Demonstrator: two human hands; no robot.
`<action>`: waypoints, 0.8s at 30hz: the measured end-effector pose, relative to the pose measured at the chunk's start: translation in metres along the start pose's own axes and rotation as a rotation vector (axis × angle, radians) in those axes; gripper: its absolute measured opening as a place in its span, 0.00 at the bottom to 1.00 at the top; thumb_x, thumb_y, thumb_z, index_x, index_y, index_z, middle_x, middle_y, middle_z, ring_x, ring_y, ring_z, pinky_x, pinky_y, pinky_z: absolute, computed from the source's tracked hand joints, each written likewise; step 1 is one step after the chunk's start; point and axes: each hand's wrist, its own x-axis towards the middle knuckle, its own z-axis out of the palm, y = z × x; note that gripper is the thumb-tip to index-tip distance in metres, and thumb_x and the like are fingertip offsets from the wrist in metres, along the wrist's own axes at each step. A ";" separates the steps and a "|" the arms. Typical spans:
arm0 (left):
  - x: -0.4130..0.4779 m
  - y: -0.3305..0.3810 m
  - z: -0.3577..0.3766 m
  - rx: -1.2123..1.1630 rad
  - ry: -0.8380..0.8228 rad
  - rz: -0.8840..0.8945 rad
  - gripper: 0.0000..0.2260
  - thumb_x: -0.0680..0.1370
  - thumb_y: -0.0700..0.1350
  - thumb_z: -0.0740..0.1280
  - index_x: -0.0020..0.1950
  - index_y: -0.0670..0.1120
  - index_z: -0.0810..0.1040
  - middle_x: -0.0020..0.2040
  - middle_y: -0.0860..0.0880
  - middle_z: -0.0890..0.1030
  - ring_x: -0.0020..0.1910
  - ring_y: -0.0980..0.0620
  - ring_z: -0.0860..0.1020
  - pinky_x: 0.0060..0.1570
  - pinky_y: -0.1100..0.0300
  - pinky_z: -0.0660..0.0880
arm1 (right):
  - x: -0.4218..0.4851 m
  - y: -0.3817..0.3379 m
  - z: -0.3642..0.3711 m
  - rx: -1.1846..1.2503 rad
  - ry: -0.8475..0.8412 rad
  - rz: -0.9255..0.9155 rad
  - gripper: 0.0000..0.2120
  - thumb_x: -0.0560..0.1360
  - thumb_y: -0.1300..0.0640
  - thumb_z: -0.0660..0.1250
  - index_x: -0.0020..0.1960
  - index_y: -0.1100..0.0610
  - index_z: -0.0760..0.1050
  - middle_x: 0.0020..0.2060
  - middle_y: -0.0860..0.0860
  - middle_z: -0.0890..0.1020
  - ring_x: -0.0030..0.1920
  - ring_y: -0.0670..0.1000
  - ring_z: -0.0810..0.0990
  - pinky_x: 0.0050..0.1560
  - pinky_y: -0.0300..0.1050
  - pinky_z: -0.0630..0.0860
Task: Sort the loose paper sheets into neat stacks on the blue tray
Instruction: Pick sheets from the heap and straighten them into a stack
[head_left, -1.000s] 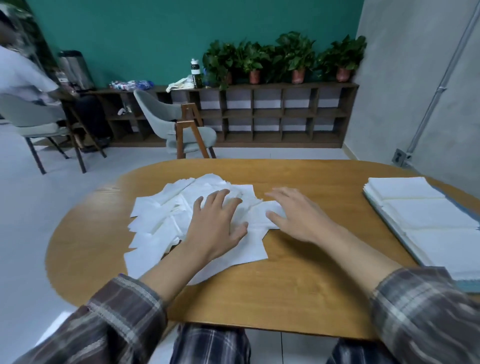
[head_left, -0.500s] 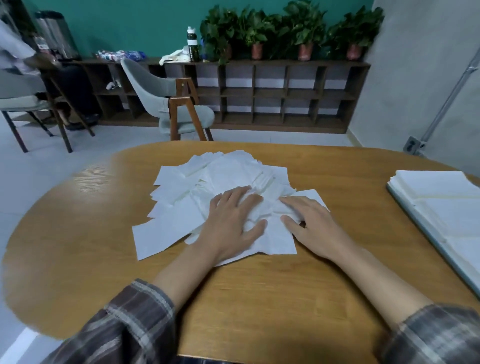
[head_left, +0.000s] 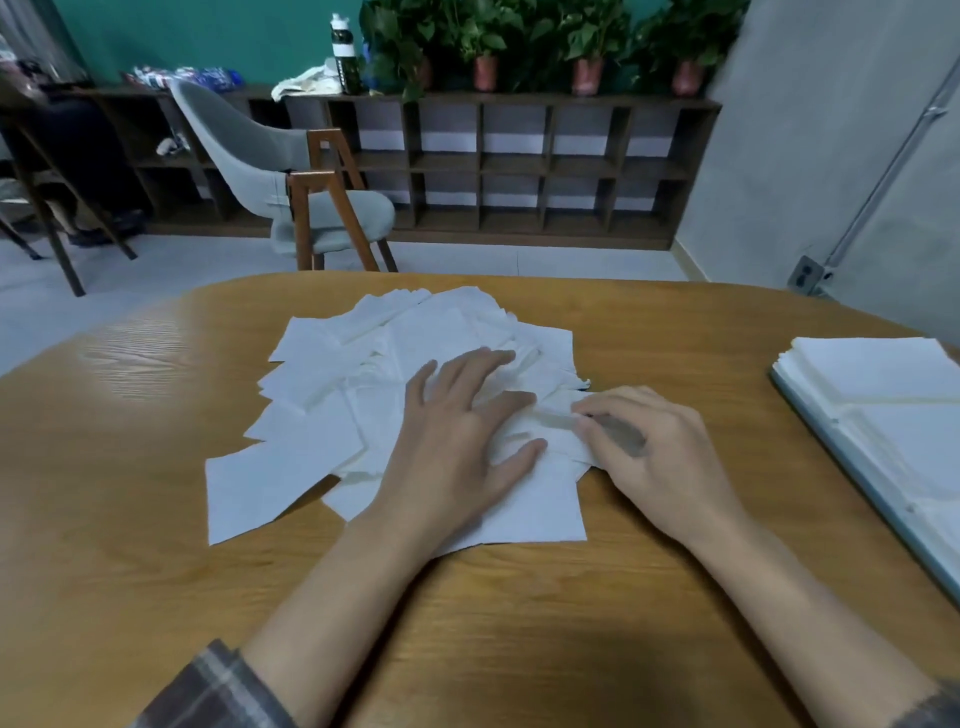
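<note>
Paper sheets (head_left: 332, 384) lie in a loose, overlapping heap mid-table, w/ both hands on its near-right part. L hand (head_left: 462, 441) lies flat on the heap, palm down, fingers straight & spread, pressing; it grips nothing. R hand (head_left: 660, 457) sits just beside it at the heap's right edge, fingers curled in, thumb & forefinger tips pinching the edge of a creased sheet (head_left: 550, 418) that lies between the two hands. Plaid sleeves (head_left: 208, 691) show at the forearms, bottom corners.

The heap rests on a wooden table (head_left: 156, 519) w/ a rounded far edge. Well apart to the right, cut off by the frame, the blue tray (head_left: 883, 487) carries neat white stacks (head_left: 872, 374), squared up one beside the other; only its left rim shows.

Beyond the table: grey chair (head_left: 244, 150) w/ wooden legs, then a low dark cubby shelf (head_left: 519, 166) along a teal wall, w/ potted plants (head_left: 587, 47) & a bottle (head_left: 343, 52) on top.
</note>
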 end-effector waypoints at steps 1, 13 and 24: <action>0.002 0.003 0.001 -0.039 0.007 0.021 0.19 0.78 0.60 0.69 0.64 0.53 0.84 0.73 0.51 0.77 0.74 0.49 0.73 0.72 0.40 0.66 | 0.000 -0.001 -0.004 0.005 0.001 -0.030 0.04 0.79 0.61 0.74 0.52 0.57 0.86 0.49 0.45 0.86 0.53 0.47 0.82 0.58 0.39 0.75; 0.020 0.032 -0.018 -0.605 0.076 -0.326 0.05 0.82 0.45 0.73 0.46 0.49 0.84 0.41 0.58 0.84 0.42 0.56 0.83 0.44 0.61 0.78 | -0.003 -0.011 -0.053 0.529 0.004 0.295 0.20 0.73 0.58 0.79 0.61 0.48 0.78 0.43 0.42 0.86 0.44 0.41 0.84 0.42 0.34 0.78; 0.029 0.036 -0.002 -0.630 0.117 -0.436 0.05 0.80 0.48 0.75 0.55 0.51 0.84 0.44 0.54 0.84 0.36 0.58 0.79 0.39 0.68 0.73 | 0.000 0.013 -0.042 0.577 0.026 0.331 0.08 0.78 0.66 0.73 0.51 0.55 0.88 0.50 0.44 0.89 0.56 0.41 0.85 0.55 0.30 0.74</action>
